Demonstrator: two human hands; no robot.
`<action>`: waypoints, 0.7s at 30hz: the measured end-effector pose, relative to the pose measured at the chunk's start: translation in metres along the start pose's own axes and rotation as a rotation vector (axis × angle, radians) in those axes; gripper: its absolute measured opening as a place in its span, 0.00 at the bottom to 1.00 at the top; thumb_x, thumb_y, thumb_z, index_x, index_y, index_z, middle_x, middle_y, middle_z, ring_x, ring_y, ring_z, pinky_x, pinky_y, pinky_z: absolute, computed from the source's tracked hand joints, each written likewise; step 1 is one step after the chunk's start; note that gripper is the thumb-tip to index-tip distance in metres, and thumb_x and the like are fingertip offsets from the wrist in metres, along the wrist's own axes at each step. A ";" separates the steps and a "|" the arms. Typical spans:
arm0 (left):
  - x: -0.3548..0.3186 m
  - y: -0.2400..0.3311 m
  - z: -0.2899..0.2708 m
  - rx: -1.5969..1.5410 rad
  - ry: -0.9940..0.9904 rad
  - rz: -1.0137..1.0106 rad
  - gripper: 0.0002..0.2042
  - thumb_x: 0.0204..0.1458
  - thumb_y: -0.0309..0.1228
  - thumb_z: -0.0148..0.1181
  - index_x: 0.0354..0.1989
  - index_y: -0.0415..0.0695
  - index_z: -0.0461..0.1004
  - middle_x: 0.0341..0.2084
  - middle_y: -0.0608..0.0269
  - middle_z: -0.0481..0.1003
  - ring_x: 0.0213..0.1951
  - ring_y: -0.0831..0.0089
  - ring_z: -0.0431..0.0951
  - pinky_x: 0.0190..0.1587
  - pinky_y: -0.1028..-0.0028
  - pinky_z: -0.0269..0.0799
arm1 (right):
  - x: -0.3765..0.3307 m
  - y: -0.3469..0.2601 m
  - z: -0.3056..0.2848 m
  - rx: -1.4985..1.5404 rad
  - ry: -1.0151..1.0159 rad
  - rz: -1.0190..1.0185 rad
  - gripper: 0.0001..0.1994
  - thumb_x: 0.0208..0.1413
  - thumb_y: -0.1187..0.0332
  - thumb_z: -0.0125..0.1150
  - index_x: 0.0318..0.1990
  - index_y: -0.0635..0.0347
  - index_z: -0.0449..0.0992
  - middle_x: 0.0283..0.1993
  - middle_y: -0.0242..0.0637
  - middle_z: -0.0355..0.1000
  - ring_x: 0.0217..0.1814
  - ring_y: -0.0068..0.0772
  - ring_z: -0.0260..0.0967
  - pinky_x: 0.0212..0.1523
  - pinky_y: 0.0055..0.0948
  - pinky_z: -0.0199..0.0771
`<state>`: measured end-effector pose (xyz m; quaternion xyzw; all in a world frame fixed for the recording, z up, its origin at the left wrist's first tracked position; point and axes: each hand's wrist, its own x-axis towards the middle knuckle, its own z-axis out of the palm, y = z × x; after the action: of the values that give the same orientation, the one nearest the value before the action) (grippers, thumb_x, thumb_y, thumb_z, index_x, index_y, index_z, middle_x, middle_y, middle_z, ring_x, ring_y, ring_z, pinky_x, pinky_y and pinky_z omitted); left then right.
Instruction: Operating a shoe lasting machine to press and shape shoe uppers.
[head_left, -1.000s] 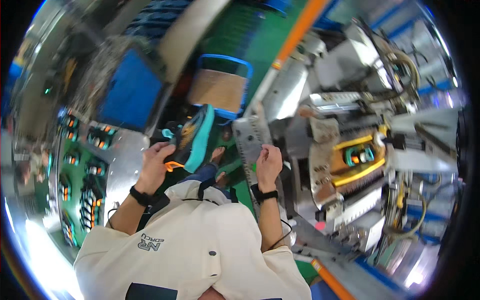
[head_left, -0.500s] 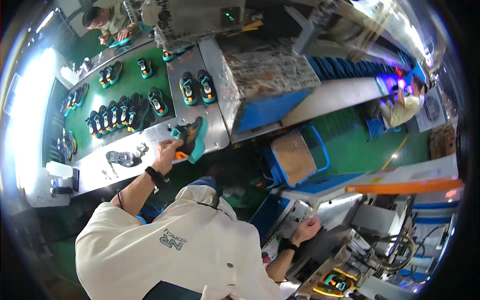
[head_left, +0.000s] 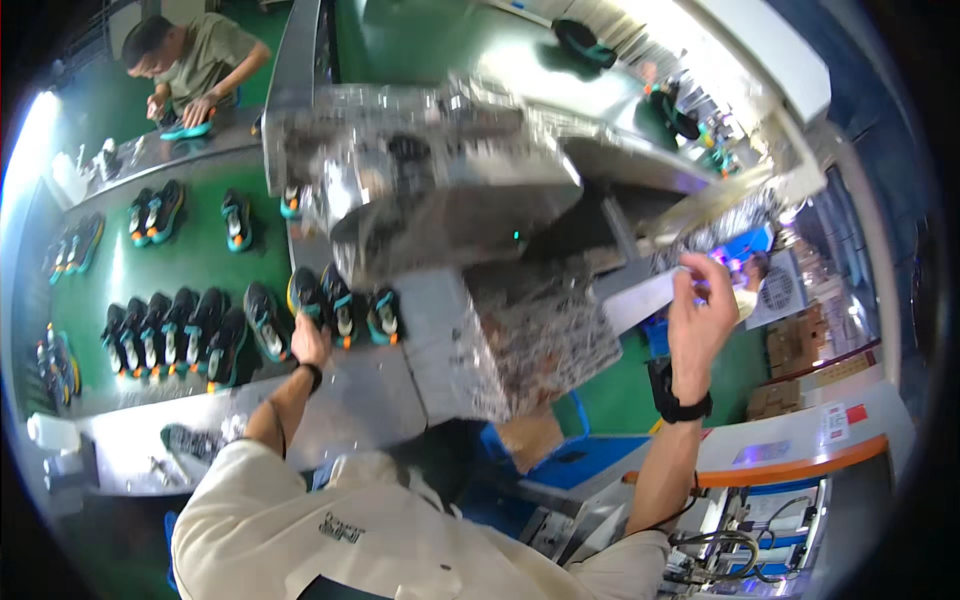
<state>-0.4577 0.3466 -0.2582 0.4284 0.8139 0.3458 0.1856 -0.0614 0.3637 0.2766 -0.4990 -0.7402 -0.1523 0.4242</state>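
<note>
My left hand [head_left: 311, 341] is closed around the heel end of a dark sneaker [head_left: 305, 287] with a teal and orange sole, at the edge between the green mat and the metal plate. Just right of it stand a second sneaker [head_left: 339, 308] and a third sneaker [head_left: 383, 316]. Another sneaker [head_left: 265, 322] lies to its left on the mat. My right hand [head_left: 702, 312] is raised on the right, beyond a foil-wrapped box [head_left: 540, 345]. Its fingers are loosely bent and apart, and I see nothing held in them.
A row of sneakers [head_left: 165, 330] stands on the green mat [head_left: 200, 262]. A flat dark piece [head_left: 192, 441] lies on the metal ledge [head_left: 345, 400]. Foil-covered machinery [head_left: 430, 190] fills the middle. A co-worker [head_left: 190, 70] handles a shoe at the far left. An orange-edged machine [head_left: 800, 465] stands at right.
My left hand has carried the sneaker from above the near ledge to beside the pair on the metal plate. My right hand has risen from the machine at the lower right. The view has shifted.
</note>
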 end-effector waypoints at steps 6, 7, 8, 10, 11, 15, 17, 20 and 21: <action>-0.015 0.003 -0.064 -0.096 -0.013 0.124 0.29 0.44 0.28 0.68 0.56 0.39 0.64 0.65 0.36 0.59 0.66 0.40 0.59 0.68 0.51 0.56 | 0.178 -0.030 0.129 -0.085 -0.229 -0.332 0.11 0.50 0.74 0.65 0.43 0.59 0.78 0.40 0.40 0.78 0.37 0.39 0.76 0.37 0.35 0.74; -0.015 -0.003 -0.076 -0.068 0.144 0.216 0.29 0.44 0.26 0.67 0.57 0.40 0.64 0.67 0.38 0.56 0.66 0.41 0.59 0.68 0.49 0.55 | 0.202 -0.031 0.155 -0.212 -0.285 -0.253 0.11 0.51 0.73 0.65 0.44 0.59 0.78 0.43 0.40 0.78 0.41 0.40 0.77 0.42 0.36 0.74; -0.017 -0.010 -0.086 -0.074 0.238 0.199 0.32 0.44 0.26 0.68 0.60 0.39 0.63 0.67 0.39 0.57 0.66 0.42 0.59 0.69 0.53 0.53 | 0.222 -0.031 0.181 -0.241 -0.310 -0.300 0.14 0.51 0.73 0.65 0.47 0.58 0.77 0.46 0.40 0.78 0.46 0.41 0.76 0.48 0.35 0.74; -0.011 -0.021 -0.091 -0.114 0.289 -0.031 0.40 0.47 0.31 0.70 0.68 0.37 0.56 0.68 0.38 0.55 0.69 0.44 0.55 0.71 0.57 0.50 | 0.260 -0.029 0.228 -0.276 -0.399 -0.369 0.21 0.52 0.73 0.64 0.55 0.57 0.74 0.53 0.45 0.76 0.55 0.47 0.74 0.57 0.36 0.71; -0.006 -0.026 -0.089 -0.102 0.240 -0.152 0.44 0.47 0.35 0.71 0.70 0.37 0.51 0.68 0.37 0.55 0.70 0.44 0.54 0.72 0.57 0.49 | 0.276 -0.026 0.246 -0.382 -0.427 -0.431 0.23 0.52 0.73 0.62 0.57 0.58 0.73 0.55 0.48 0.75 0.57 0.51 0.72 0.59 0.40 0.69; 0.020 -0.046 -0.065 -0.225 0.172 -0.304 0.46 0.44 0.27 0.70 0.71 0.38 0.48 0.65 0.38 0.59 0.66 0.43 0.60 0.68 0.57 0.57 | 0.327 -0.006 0.322 -0.458 -0.545 -0.676 0.33 0.51 0.80 0.60 0.67 0.59 0.63 0.68 0.51 0.63 0.68 0.57 0.61 0.68 0.43 0.60; 0.027 -0.058 -0.061 -0.115 0.248 -0.300 0.43 0.42 0.19 0.66 0.70 0.40 0.51 0.62 0.41 0.63 0.63 0.44 0.64 0.64 0.57 0.63 | 0.350 0.015 0.363 -0.652 -0.524 -0.717 0.36 0.54 0.76 0.63 0.71 0.52 0.59 0.70 0.48 0.61 0.73 0.53 0.56 0.72 0.44 0.56; 0.032 -0.065 -0.069 -0.123 -0.005 -0.261 0.40 0.41 0.15 0.62 0.67 0.43 0.55 0.62 0.44 0.64 0.64 0.44 0.63 0.65 0.55 0.64 | 0.387 0.054 0.409 -0.569 -0.537 -0.784 0.40 0.54 0.77 0.63 0.74 0.49 0.53 0.72 0.53 0.58 0.73 0.55 0.56 0.69 0.47 0.62; 0.033 -0.063 -0.075 -0.151 -0.072 -0.209 0.41 0.40 0.14 0.62 0.67 0.43 0.55 0.63 0.44 0.63 0.65 0.44 0.62 0.66 0.55 0.63 | 0.398 0.068 0.422 -0.609 -0.523 -0.736 0.41 0.53 0.78 0.63 0.74 0.48 0.52 0.72 0.52 0.57 0.73 0.54 0.57 0.68 0.46 0.63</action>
<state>-0.5574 0.3183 -0.2521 0.3382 0.8186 0.3690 0.2816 -0.2605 0.9110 0.3230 -0.3283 -0.8692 -0.3693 -0.0192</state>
